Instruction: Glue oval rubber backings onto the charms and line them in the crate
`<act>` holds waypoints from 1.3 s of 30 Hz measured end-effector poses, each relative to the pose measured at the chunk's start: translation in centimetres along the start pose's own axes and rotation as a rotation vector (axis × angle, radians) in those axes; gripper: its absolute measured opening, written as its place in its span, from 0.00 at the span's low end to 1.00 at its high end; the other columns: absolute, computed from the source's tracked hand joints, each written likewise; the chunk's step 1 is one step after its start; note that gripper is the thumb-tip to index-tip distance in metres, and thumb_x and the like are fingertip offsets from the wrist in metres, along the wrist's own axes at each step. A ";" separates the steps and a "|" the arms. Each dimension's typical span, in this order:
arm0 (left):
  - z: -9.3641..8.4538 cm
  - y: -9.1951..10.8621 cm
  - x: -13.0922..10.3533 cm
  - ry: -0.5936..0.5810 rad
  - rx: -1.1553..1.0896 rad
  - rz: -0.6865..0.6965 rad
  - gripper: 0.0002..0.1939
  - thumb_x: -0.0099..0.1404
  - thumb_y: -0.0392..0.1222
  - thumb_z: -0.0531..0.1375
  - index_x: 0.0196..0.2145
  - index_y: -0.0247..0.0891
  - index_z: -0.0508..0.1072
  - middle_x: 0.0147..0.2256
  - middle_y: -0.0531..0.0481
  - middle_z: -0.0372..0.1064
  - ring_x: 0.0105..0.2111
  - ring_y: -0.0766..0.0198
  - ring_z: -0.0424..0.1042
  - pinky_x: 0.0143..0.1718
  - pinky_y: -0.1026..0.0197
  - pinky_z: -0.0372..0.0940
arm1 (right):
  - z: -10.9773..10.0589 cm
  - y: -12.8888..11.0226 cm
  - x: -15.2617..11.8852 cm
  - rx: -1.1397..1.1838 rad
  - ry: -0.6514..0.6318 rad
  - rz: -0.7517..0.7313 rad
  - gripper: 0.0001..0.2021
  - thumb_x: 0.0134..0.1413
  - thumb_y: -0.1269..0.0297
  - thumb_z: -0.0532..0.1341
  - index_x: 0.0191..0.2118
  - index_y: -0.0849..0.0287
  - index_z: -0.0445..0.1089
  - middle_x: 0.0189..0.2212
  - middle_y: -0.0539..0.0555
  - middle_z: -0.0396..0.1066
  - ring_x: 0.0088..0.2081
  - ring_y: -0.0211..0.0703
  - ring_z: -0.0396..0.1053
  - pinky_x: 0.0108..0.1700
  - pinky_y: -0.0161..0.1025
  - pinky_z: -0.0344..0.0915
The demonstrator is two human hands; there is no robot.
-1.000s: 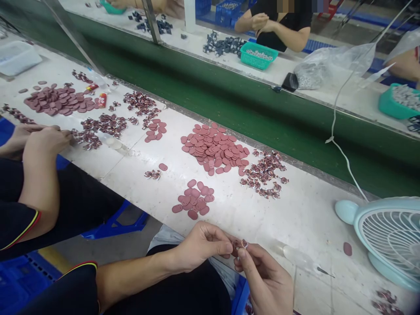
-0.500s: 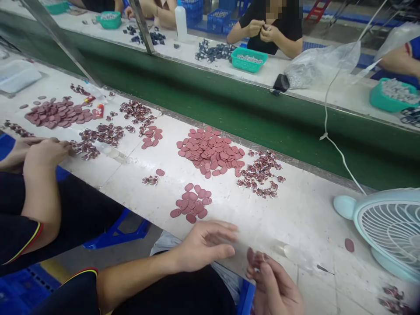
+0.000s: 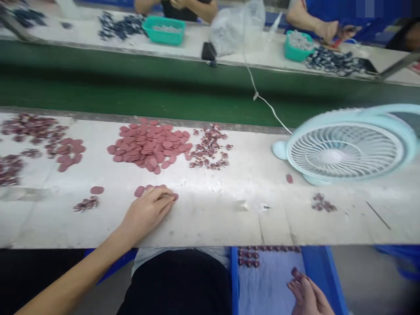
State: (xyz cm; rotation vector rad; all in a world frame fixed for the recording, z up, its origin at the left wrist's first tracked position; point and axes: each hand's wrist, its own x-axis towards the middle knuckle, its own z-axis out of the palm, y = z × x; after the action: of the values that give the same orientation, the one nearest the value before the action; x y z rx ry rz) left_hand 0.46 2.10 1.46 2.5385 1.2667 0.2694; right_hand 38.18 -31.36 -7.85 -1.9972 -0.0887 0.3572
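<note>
My left hand [image 3: 147,214] reaches over the small group of reddish oval discs [image 3: 139,191] on the white table, its fingertips down among them; whether it grips one is hidden. Low at the right, my right hand [image 3: 308,293] pinches a small reddish-brown piece [image 3: 296,273] above a blue tray [image 3: 331,280]. White lining covers the tray's bottom, and rows of similar brown pieces [image 3: 248,257] lie along its far edge. Beyond my left hand is a large heap of oval discs [image 3: 147,144], with a pile of small brown metallic parts [image 3: 210,148] to its right.
A light blue fan [image 3: 344,148] stands at the right of the table, its white cord [image 3: 271,109] running up across the green gap. A small clear bottle [image 3: 244,205] lies mid-table. People work at the opposite bench beside green baskets [image 3: 164,30].
The view has swung right and down, bringing the blue tray into sight. My left hand has moved onto the small disc group. My right hand has gone from the table edge to above the tray, still holding its piece.
</note>
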 end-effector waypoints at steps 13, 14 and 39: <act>-1.3 1.2 2.5 -0.229 -0.301 -0.088 0.17 0.70 0.48 0.57 0.52 0.45 0.78 0.36 0.48 0.72 0.31 0.59 0.70 0.33 0.59 0.63 | 1.7 10.2 1.9 -0.669 -0.374 -0.035 0.15 0.65 0.57 0.64 0.51 0.59 0.72 0.50 0.56 0.74 0.48 0.47 0.74 0.53 0.53 0.72; -1.4 1.3 2.3 -0.237 -0.375 -0.106 0.17 0.70 0.49 0.58 0.52 0.46 0.78 0.36 0.48 0.71 0.30 0.60 0.69 0.31 0.60 0.63 | 2.0 10.3 2.0 -0.707 -0.382 -0.056 0.15 0.65 0.57 0.64 0.52 0.59 0.72 0.52 0.56 0.73 0.48 0.47 0.73 0.53 0.53 0.72; -1.2 1.3 -2.2 -0.127 -1.406 -0.500 0.11 0.65 0.46 0.68 0.45 0.46 0.82 0.47 0.44 0.80 0.35 0.56 0.80 0.27 0.63 0.72 | 2.4 1.9 0.7 -0.608 -0.267 -0.028 0.18 0.51 0.44 0.68 0.38 0.54 0.79 0.35 0.60 0.80 0.39 0.62 0.78 0.42 0.55 0.74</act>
State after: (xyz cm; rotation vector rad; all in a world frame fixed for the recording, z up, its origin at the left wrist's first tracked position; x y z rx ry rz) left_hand -0.20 -0.20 2.92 1.0138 1.0049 0.5879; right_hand 37.95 -29.97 -10.63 -2.5291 -0.4374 0.6342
